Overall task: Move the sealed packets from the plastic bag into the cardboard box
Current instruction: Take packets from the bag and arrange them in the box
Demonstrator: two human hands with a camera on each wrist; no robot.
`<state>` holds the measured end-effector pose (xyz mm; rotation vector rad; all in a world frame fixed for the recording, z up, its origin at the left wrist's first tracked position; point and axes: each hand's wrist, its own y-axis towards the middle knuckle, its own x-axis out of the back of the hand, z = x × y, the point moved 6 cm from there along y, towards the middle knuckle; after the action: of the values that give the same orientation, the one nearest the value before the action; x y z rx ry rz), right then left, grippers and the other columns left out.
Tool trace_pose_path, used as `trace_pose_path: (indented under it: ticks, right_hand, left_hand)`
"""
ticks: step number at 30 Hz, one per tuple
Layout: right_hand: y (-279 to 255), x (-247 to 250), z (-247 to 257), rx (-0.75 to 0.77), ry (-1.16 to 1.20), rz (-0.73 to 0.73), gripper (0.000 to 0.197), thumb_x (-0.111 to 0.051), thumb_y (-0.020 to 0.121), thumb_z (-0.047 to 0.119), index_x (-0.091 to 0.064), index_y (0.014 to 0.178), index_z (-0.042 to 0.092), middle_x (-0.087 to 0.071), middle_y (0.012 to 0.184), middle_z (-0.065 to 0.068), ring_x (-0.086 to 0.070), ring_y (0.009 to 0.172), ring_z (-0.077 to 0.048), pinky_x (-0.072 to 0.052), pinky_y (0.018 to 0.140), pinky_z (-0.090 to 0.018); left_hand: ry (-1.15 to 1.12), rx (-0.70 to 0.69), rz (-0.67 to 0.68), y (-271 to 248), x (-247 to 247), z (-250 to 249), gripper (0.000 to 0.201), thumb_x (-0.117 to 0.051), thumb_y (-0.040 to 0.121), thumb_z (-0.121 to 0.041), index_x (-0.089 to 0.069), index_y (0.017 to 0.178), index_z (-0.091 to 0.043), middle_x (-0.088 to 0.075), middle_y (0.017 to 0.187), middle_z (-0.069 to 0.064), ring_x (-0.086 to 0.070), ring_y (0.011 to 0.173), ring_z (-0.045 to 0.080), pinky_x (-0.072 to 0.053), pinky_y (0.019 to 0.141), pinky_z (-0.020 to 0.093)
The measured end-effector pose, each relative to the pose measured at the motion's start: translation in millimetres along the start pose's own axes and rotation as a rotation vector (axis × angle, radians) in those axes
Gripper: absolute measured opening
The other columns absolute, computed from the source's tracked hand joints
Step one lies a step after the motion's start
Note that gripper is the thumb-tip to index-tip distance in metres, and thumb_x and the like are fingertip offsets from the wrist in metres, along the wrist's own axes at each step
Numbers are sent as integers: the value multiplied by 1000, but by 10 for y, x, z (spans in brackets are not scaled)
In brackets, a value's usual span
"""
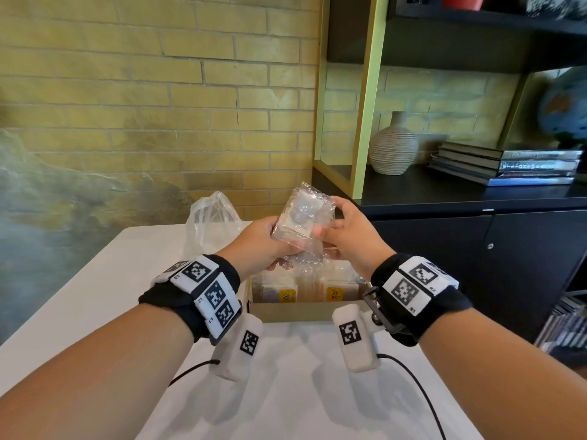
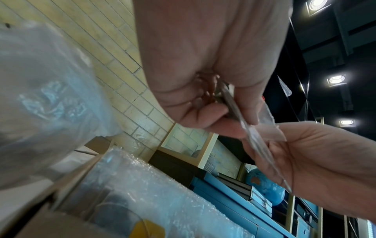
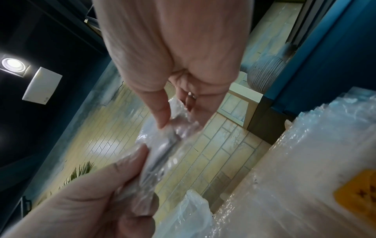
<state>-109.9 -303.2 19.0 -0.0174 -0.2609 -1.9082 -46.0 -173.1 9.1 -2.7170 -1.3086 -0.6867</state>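
A clear sealed packet [image 1: 301,217] with a dark item inside is held above the cardboard box [image 1: 301,311]. My left hand [image 1: 284,246] grips its lower left edge and my right hand [image 1: 328,228] pinches its right side. In the left wrist view the packet [image 2: 236,111] shows edge-on between the left fingers, with the right hand [image 2: 315,153] below it. In the right wrist view the packet [image 3: 162,141] runs from the right fingers down to the left hand [image 3: 85,198]. The crumpled plastic bag [image 1: 212,220] stands behind the box at the left. Several packets [image 1: 287,293] with yellow labels fill the box.
The box stands on a white table [image 1: 286,392] against a yellow brick wall. A black cabinet [image 1: 476,249] with a ribbed vase [image 1: 393,147], books and a globe stands close on the right. Cables run from the wrist cameras across the table.
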Motion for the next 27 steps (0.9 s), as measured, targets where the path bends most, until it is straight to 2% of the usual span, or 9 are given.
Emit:
trace_pose_path:
  ticks: [3,7,10,14,16,20,22,24,27]
  right_hand:
    - [28,21,-29,-2,-13,-7,51,-57,89,3,-39,134,20,-66,107,-7,-66,88,-16,-55,64,-25]
    - [44,82,-67,-7,-52,-7,30,-56,89,1,-54,118,7,-61,79,-5,-58,73,-17,-51,73,-31]
    - [37,85,-74,-8,-67,16,21,-55,89,-1,-60,106,8,-60,82,-7,-56,75,-18,-51,69,-26]
    - [45,119,-66,4,-72,0,21,-54,88,-5,-62,98,12,-58,76,-5,-52,63,-11,-47,54,-15]
    - [45,168,-55,10,-82,-18,22,-54,88,-6,-61,92,14,-57,74,-5,-51,63,-11,-46,55,-17]
    - [38,305,-41,13,-99,-64,20,-53,88,-7,-60,92,12,-57,71,-4,-50,59,-11,-44,54,-18]
    - [39,366,-43,8,-102,-84,21,-53,88,-6,-61,101,9,-59,75,-5,-52,60,-11,-45,56,-19]
    - [48,419,-51,3,-122,-105,23,-54,88,-4,-60,106,10,-63,87,-8,-57,72,-15,-49,66,-24]
    - [48,451,-49,6,-144,-119,22,-55,88,-3,-61,103,12,-64,93,-9,-59,78,-17,-51,72,-28]
  left_hand:
    - [-36,17,4,-18,13,35,18,-61,89,-28,-58,105,-22,-68,86,-1,-62,66,9,-44,50,16]
    - [-188,83,33,-28,21,89,12,-49,97,-20,-61,95,-20,-66,94,6,-64,84,21,-48,57,21]
    - [-144,59,10,-16,49,97,14,-49,96,-11,-61,93,-18,-65,83,2,-67,76,15,-51,60,21]
    - [-98,30,-41,1,97,108,14,-52,94,-6,-61,96,-16,-68,83,2,-67,74,14,-57,68,25]
    - [-86,20,-83,3,141,115,13,-54,92,-4,-60,99,-13,-68,83,3,-66,74,14,-57,71,29]
    - [-83,17,-160,-15,226,141,8,-61,88,-4,-59,89,-12,-66,75,3,-65,60,10,-56,64,24]
    - [-54,26,-204,-2,279,164,8,-65,85,-9,-57,84,-9,-63,79,7,-62,68,16,-55,68,30]
    - [-67,55,-203,7,291,179,14,-63,87,-16,-58,91,-4,-61,85,11,-60,76,22,-54,75,40]
    - [-97,100,-179,-2,244,166,12,-53,91,-21,-60,90,-11,-61,90,15,-60,83,27,-52,75,39]
